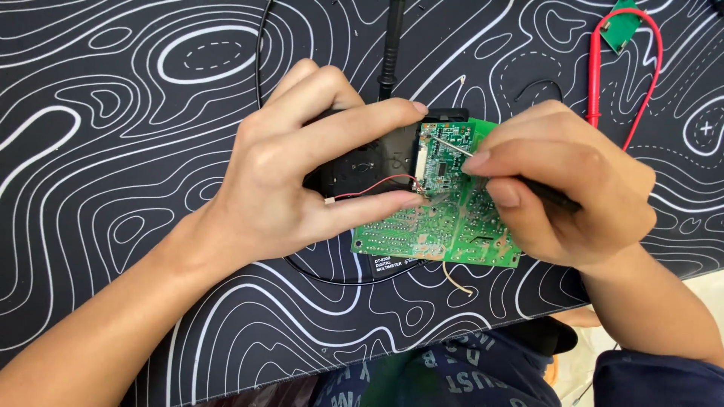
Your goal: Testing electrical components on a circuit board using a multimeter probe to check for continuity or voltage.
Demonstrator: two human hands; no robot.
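Fingers (362,113) of our left hand (294,173) clamped on green circuit board (445,203), frame centre; our right hand (558,188) pinches thin probe (460,149), tip touching board; red wire (641,68) upper right.

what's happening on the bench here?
A person is working on a green circuit board that lies over a black device case on a black mat with white contour lines. The left hand steadies board and case. The right hand holds a thin probe, its metal tip touching the board's upper part. A red lead lies at the upper right.
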